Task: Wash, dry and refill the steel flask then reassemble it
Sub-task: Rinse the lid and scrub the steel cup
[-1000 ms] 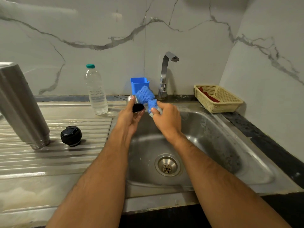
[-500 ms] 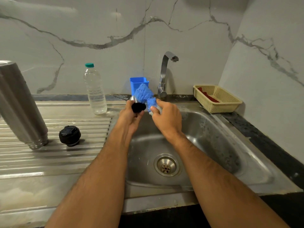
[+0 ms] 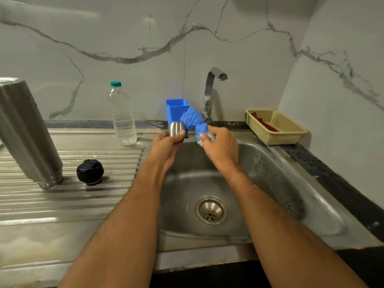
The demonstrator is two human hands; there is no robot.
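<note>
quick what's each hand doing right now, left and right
Left hand: closed round the small steel flask cup, holding it over the sink.
Right hand: closed round the blue bristle bottle brush, gripping its handle end.

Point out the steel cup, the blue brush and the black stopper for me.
steel cup [image 3: 176,128], head view, on its shiny side above the thumb.
blue brush [image 3: 192,119], head view, on the bristle head.
black stopper [image 3: 90,172], head view, on its top face.

No legible text, label, brand, number or sign appears on any object or surface in the head view.
</note>
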